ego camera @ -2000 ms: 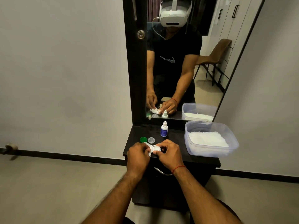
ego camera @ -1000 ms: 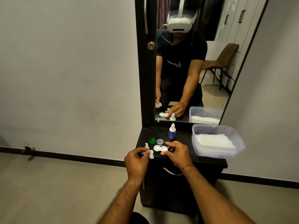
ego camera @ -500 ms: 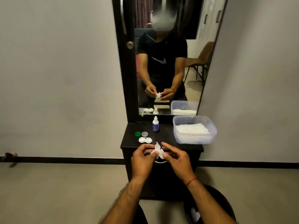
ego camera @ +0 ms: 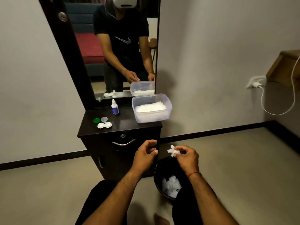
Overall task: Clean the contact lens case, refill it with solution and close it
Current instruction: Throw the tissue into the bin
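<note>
Hands now off the dresser, right hand (ego camera: 186, 157) pinching tissue (ego camera: 172, 151) over bin (ego camera: 158, 184) (tissue-filled), left hand (ego camera: 144, 155) loose, empty.

No readable text; white swoosh logo on black T-shirt (ego camera: 123, 40) in mirror.
</note>
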